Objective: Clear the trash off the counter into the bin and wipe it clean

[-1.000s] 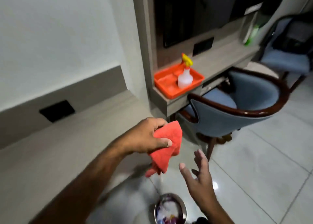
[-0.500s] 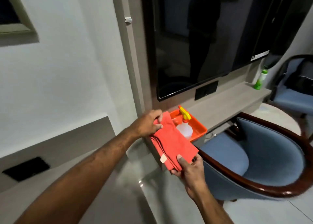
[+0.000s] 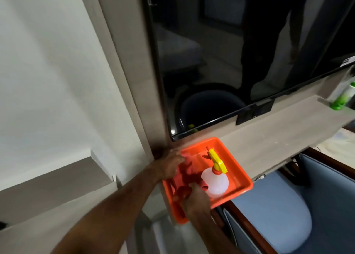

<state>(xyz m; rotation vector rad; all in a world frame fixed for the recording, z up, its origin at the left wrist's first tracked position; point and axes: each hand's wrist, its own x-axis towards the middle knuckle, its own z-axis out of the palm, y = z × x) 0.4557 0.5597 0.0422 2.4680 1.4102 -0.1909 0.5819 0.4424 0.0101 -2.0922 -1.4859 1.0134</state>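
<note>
An orange tray (image 3: 241,177) sits on the left end of the grey counter (image 3: 272,142). A red cloth (image 3: 185,178) lies crumpled in the tray's left half. My left hand (image 3: 170,165) rests on the cloth's far corner. Closer to me, my right hand (image 3: 195,200) presses on the cloth's near edge, fingers curled over it. A white spray bottle (image 3: 216,181) with a yellow trigger stands in the tray just right of the cloth. The bin is out of view.
A dark TV screen (image 3: 240,52) hangs above the counter. A green bottle (image 3: 343,98) stands at the counter's far right. A blue chair (image 3: 288,211) with a wooden rim sits below the tray. A lower grey ledge (image 3: 48,205) runs along the left wall.
Both hands carried the red cloth from the air in front of the tray down into it. The view moved closer to the tray and counter.
</note>
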